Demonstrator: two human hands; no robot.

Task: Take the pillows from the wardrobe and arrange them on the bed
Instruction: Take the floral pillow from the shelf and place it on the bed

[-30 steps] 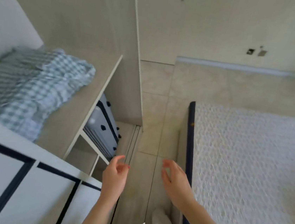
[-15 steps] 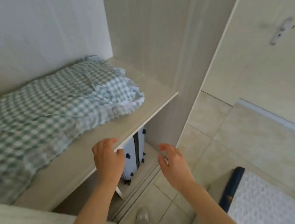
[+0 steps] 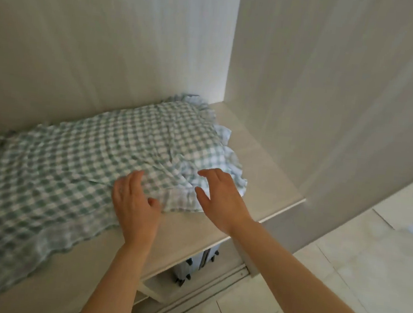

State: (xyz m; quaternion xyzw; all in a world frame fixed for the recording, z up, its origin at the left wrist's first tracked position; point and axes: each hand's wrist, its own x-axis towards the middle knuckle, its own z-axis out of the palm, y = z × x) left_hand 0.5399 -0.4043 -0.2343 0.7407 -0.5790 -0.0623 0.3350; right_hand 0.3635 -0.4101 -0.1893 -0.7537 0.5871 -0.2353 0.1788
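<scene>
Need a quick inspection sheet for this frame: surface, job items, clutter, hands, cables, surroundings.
Surface: pale wardrobe shelf, bare at its right end and front edge.
Job's things: green checked pillows lie flat on the shelf against the back wall; how many cannot be told.
Clutter: suitcase partly visible in the compartment below.
Hands: left hand open, fingertips on the pillow's front edge; right hand open over the frilled corner, contact unclear. No grasp yet.
Cables: nothing seen.
Surroundings: wardrobe side panel to the right, tiled floor beyond; bed not in view.
</scene>
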